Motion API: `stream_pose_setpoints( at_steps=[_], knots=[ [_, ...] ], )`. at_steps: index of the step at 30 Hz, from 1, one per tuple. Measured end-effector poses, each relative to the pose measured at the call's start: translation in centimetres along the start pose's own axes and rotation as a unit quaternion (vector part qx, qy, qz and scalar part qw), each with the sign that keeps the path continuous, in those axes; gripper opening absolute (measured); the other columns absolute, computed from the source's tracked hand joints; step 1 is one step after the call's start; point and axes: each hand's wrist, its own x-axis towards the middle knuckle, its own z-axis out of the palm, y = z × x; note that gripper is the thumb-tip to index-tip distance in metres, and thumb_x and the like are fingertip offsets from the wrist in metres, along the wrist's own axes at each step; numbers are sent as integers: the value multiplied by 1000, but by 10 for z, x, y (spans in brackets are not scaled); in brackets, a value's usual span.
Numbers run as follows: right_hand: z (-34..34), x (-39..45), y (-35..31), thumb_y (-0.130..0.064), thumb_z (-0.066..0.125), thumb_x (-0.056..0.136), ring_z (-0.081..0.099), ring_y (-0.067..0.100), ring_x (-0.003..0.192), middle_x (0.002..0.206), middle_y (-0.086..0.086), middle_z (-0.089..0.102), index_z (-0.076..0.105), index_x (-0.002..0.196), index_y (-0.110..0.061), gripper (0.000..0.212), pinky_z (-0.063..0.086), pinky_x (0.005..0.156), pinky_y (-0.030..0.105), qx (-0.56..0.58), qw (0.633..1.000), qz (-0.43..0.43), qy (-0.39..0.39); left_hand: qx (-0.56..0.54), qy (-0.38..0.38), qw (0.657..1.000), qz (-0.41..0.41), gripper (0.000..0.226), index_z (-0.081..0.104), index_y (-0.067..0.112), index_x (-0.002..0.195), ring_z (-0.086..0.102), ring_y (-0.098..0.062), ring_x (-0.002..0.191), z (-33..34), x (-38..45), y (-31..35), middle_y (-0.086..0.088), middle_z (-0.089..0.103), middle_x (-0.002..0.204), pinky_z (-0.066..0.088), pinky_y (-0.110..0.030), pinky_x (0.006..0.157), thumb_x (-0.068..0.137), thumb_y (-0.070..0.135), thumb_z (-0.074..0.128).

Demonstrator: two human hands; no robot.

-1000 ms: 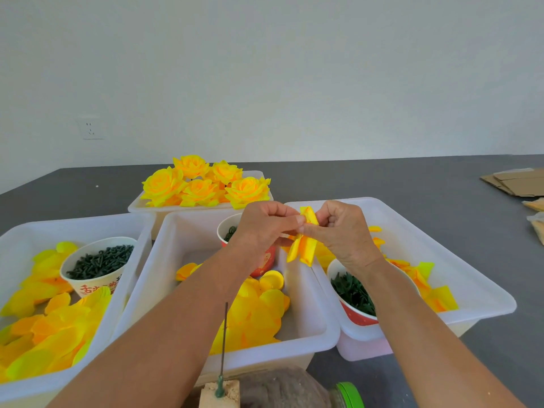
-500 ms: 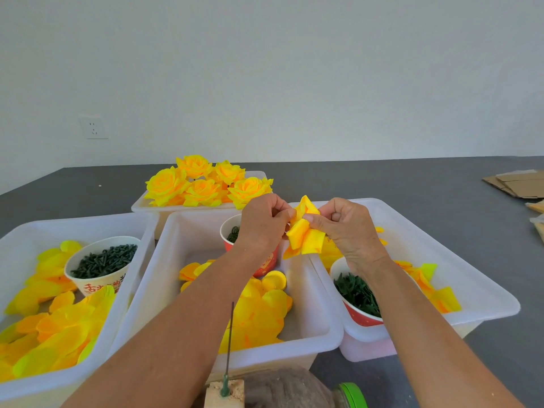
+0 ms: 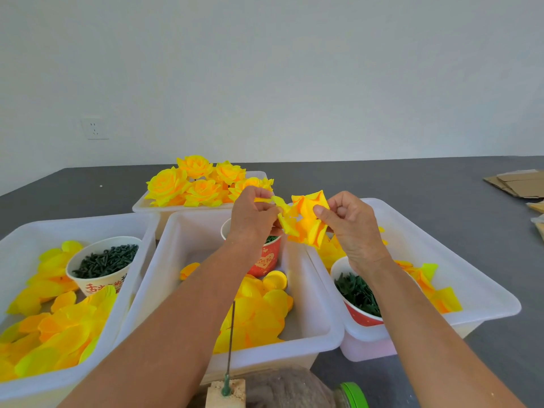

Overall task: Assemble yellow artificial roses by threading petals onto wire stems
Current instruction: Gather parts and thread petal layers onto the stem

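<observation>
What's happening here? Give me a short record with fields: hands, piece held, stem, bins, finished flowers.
left hand: pinches one edge of the petal piece
right hand: pinches the other edge
petal piece: yellow, spread open above the middle bin
wire stem: upright in a small block, bare
middle bin: loose yellow petals, red cup
finished roses: clustered in the far tray

We can't see much of the red cup [image 3: 266,257] in the middle bin, the left hand [image 3: 253,214] and forearm cover most of it. Same deal with the bowl of green bits [image 3: 357,295] on the right, half hidden under the right wrist. The left bin [image 3: 17,231] runs off the frame edge, and so does the cardboard [image 3: 518,184] far right. The green-capped jar [image 3: 351,394] at the bottom is cut off too. Printing on the white bowl [image 3: 101,287] is too small to read.
</observation>
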Motion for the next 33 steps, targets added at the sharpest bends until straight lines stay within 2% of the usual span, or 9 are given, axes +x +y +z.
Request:
stream_pose_setpoints(
  at_steps=[2, 6, 10, 12, 15, 21, 26, 28, 33],
  knots=[
    [0, -1, -1, -10, 65, 86, 56, 9, 54, 62, 2, 59, 52, 71, -15, 20, 49, 55, 24, -4, 1000, 0, 2, -12, -51, 998, 21, 38, 57, 19, 104, 56, -13, 53, -2, -3, 4, -14, 59, 77, 50, -21, 48, 87, -12, 46],
    [-1, -1, -3, -11, 65, 86, 53, 13, 56, 64, 8, 58, 52, 72, -13, 19, 46, 53, 21, -10, 1000, 4, 10, 1, -118, 993, 23, 35, 68, 12, 80, 56, -16, 61, -1, -8, 9, -14, 62, 82, 52, -26, 56, 87, -9, 42],
    [-1, -1, -3, -12, 65, 86, 53, 17, 60, 67, 13, 58, 52, 72, -14, 19, 47, 57, 25, -14, 1000, 7, 15, -20, -62, 997, -31, 10, 69, 11, 75, 62, -26, 78, 3, -8, 6, -15, 67, 86, 55, -36, 68, 83, 12, 64],
    [-1, -1, -3, -12, 65, 86, 54, 19, 62, 68, 12, 59, 53, 72, -15, 19, 47, 58, 26, -15, 1000, 10, 19, 27, -31, 999, -13, 10, 66, 14, 71, 60, -25, 78, 3, -5, 0, -14, 67, 83, 53, -38, 72, 79, 17, 73],
    [-1, 1, -3, -11, 64, 86, 54, 18, 62, 66, 8, 59, 53, 71, -15, 19, 47, 58, 27, -19, 999, 29, 40, 68, -3, 998, 17, 14, 64, 18, 76, 54, -19, 69, 4, -2, -5, -9, 61, 77, 47, -30, 62, 77, 9, 74],
    [-14, 9, -3, -15, 65, 86, 55, 21, 67, 66, 5, 56, 53, 66, -17, 23, 52, 66, 34, 34, 967, 131, 217, 77, 95, 992, 1, 24, 58, 25, 82, 53, -17, 72, -2, 7, -7, -1, 56, 80, 48, -28, 62, 75, 9, 75],
    [-17, 7, -1, -20, 66, 85, 53, 18, 69, 68, -1, 56, 52, 65, -24, 24, 47, 73, 35, 0, 943, 118, 312, -37, 47, 996, -73, 21, 59, 22, 84, 61, -25, 91, -3, 5, -6, -4, 64, 90, 53, -42, 85, 79, 5, 72],
    [-20, 7, -1, -21, 65, 86, 56, 19, 71, 78, 5, 63, 52, 67, -25, 23, 49, 74, 37, -1, 926, 113, 361, -75, 11, 994, -84, 19, 62, 17, 88, 61, -26, 94, 1, 3, -4, -4, 65, 91, 52, -44, 88, 82, 0, 66],
    [-27, 12, 5, -15, 60, 89, 65, 28, 90, 100, 13, 66, 54, 87, -15, 6, 52, 85, 47, -5, 895, 143, 423, -127, -50, 987, -89, 27, 58, 10, 104, 60, -19, 82, 6, -3, -2, -7, 62, 93, 54, -29, 66, 86, -10, 54]
  ],
)
